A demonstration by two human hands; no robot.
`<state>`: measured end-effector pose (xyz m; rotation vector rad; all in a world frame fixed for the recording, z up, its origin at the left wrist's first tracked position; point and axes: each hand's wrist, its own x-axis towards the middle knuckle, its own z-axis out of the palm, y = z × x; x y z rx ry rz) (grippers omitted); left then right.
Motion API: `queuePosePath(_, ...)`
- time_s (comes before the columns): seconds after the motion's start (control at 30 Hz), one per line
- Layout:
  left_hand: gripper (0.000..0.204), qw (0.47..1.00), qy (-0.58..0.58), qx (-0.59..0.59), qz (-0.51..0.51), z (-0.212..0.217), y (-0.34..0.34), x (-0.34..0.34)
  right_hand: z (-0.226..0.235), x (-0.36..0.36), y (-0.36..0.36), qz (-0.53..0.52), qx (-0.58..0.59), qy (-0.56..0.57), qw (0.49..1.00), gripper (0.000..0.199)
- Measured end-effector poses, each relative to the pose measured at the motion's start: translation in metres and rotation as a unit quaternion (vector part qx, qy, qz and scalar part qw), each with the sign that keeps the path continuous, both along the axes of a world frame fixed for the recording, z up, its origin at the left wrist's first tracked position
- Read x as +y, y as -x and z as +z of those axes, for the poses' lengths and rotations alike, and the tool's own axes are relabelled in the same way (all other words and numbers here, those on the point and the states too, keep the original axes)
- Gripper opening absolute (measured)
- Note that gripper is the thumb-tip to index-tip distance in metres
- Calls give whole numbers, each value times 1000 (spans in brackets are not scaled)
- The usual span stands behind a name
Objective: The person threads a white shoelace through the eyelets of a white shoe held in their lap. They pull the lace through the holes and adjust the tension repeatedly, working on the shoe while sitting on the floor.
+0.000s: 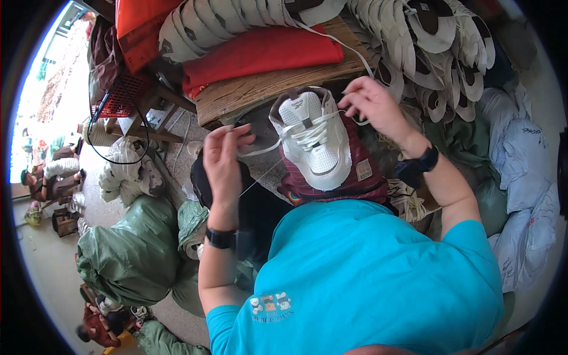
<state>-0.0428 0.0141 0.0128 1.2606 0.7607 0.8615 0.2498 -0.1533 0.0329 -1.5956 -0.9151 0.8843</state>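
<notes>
A white sneaker upper (313,139) with a mesh tongue and crossed laces lies on my lap, over maroon cloth (367,177). From its left side a flat white shoelace (264,150) runs out to my left hand (223,145), whose thumb and fingers are closed on it. To the right of the upper, my right hand (374,106) pinches the other end of the lace close to the eyelets. Neither hand touches the body of the upper. Each wrist wears a dark band.
A wooden bench (272,71) ahead carries red cloth (260,59) and a row of nested white uppers (225,23). More uppers (438,53) hang in bunches at right. Green sacks (130,254) stand at left, pale sacks (526,165) at right. Other people (56,177) sit far left.
</notes>
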Motion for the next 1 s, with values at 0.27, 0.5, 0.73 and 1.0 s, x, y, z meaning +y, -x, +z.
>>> queuePosePath(0.27, 17, 991, 86, 16, -101, -27, -42, -39, 1, 9, 25, 63, -223, 22, 973, 15)
queuePosePath(0.5, 18, 976, 63, 141, -154, -16, -38, -34, 17, 17, 40, 141, -579, -31, 803, 17)
queuePosePath(0.73, 18, 907, -173, 335, -188, 1, -46, -21, 21, 25, 35, 219, -522, 59, 822, 28)
queuePosePath(1.0, 11, 682, -460, 532, -200, 26, -69, -30, 45, 41, 17, 287, -566, 24, 772, 25)
